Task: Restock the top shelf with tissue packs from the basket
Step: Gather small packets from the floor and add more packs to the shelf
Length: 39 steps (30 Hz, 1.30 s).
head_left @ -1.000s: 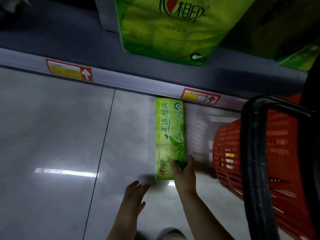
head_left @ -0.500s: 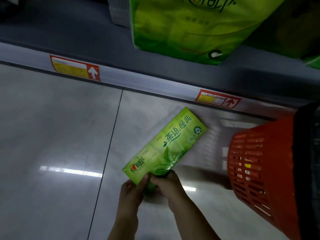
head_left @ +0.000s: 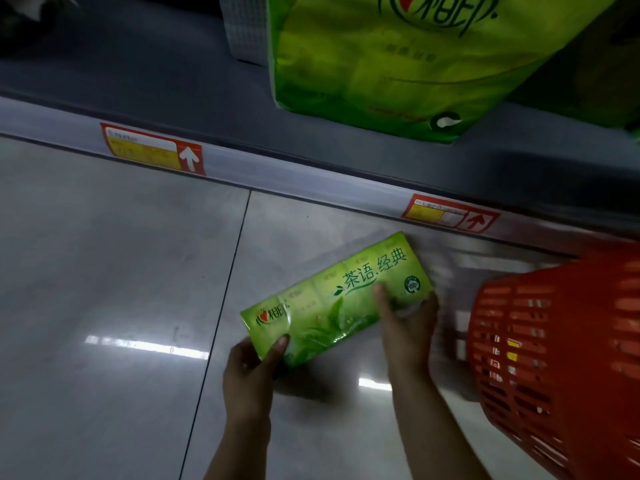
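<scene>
A long green tissue pack (head_left: 332, 299) with Chinese lettering is held above the floor, lying slanted from lower left to upper right. My left hand (head_left: 251, 370) grips its lower left end, thumb on top. My right hand (head_left: 407, 323) grips its right end, thumb across the printed face. The red plastic basket (head_left: 561, 362) stands at the right edge; its inside is hidden from here.
The grey bottom shelf (head_left: 138, 91) runs across the top, edged by a rail with red and yellow price tags (head_left: 152, 148). A big green tissue bag (head_left: 398, 60) sits on it. Glossy grey floor tiles (head_left: 104, 306) spread to the left.
The pack has turned from pointing away from me to lying slanted crosswise. My left hand took hold of its left end, and my right hand shifted to its right end.
</scene>
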{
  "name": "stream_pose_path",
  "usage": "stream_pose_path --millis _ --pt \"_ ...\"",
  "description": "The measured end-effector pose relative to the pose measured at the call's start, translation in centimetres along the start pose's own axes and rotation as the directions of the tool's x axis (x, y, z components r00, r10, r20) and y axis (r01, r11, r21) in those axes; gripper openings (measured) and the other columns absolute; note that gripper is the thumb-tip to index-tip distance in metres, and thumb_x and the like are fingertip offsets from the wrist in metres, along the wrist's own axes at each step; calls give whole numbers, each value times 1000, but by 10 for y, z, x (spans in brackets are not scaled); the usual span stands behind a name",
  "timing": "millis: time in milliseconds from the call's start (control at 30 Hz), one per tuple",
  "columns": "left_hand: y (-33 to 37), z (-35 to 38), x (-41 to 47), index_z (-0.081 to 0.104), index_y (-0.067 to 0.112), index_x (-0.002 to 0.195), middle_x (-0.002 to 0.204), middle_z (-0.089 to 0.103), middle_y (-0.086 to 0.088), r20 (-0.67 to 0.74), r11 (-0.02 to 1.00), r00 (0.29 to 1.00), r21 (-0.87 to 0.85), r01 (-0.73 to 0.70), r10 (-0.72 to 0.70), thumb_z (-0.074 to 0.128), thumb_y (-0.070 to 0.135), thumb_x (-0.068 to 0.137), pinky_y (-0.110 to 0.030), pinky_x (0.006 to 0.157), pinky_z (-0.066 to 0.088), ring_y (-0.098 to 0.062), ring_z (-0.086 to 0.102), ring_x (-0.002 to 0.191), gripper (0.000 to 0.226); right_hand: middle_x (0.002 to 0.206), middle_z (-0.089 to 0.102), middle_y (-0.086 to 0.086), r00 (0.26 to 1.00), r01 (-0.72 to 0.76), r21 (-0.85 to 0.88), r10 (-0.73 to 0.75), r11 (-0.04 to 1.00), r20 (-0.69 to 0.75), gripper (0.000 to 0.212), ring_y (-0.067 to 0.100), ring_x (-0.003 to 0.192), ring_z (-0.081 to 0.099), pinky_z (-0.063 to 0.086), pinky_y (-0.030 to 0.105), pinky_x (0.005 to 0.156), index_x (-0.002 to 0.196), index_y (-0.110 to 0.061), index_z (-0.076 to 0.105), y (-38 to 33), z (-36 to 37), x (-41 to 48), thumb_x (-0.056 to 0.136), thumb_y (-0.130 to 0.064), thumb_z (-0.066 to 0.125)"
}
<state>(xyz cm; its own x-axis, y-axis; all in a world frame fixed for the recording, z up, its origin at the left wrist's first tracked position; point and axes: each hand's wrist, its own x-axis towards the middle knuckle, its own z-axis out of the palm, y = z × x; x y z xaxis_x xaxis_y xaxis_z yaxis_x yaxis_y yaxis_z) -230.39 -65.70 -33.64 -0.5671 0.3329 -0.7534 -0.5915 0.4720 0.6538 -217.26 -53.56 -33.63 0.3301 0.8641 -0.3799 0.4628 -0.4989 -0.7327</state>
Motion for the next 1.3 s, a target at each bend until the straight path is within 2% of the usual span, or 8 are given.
stream_pose_path --millis 133,233,367,567,733,933,1133,1300 --pt "17 -6 14 69 9 98 86 70 -8 14 996 997 -25 -81 81 70 1 81 -15 57 54 -25 66 81 19 151 32 18 999 18 -122 -22 992 -30 100 31 138 34 31 40 112 149 -8 22 -18 -1 41 72 -60 57" --pt "17 -11 21 68 7 108 96 72 -13 20 997 998 -46 -55 56 69 5 82 -24 63 56 -29 67 85 26 146 42 18 999 31 -209 -24 977 37 78 32 133 42 35 37 107 146 -7 31 -17 6 47 87 -49 59" --pt "21 -10 30 68 5 110 101 71 -17 42 997 998 -56 -48 51 67 7 83 -32 74 53 -31 66 89 27 123 61 20 999 36 -318 -32 948 17 53 36 113 55 41 34 83 124 -5 56 -13 9 41 94 -48 48" --pt "22 -8 29 69 14 109 103 72 -11 45 993 992 11 -118 118 65 18 88 -33 81 49 -29 66 100 21 111 64 25 998 16 -407 -41 913 -53 53 41 104 59 41 37 76 113 0 56 -10 3 26 95 -48 45" --pt "29 -12 10 68 20 105 105 72 -4 92 993 991 -69 -94 100 76 35 77 -33 87 49 -22 66 105 33 119 62 24 999 -50 -346 46 937 -19 56 40 111 56 41 37 82 120 0 53 -12 -6 7 94 -49 47" --pt "38 -31 -24 54 20 104 104 64 -10 36 987 998 -154 -53 59 62 17 89 -24 68 56 -20 65 88 17 122 62 14 987 -124 -282 148 951 64 59 34 113 56 42 34 89 121 -8 55 -11 -26 -23 91 -58 44" --pt "82 -67 -71 52 15 101 98 66 -12 29 994 999 -99 -36 40 58 11 91 -33 72 58 -21 66 82 12 104 60 9 975 -100 -277 150 955 163 52 28 101 55 36 28 79 114 -6 56 -41 -66 -64 95 -52 42" --pt "137 -113 -127 56 13 106 92 72 -6 33 996 997 -47 -72 74 58 13 90 -27 66 60 -16 72 79 16 136 49 16 901 -160 -220 234 962 366 54 27 116 49 35 30 86 136 -11 43 -92 -106 -114 97 -49 39"
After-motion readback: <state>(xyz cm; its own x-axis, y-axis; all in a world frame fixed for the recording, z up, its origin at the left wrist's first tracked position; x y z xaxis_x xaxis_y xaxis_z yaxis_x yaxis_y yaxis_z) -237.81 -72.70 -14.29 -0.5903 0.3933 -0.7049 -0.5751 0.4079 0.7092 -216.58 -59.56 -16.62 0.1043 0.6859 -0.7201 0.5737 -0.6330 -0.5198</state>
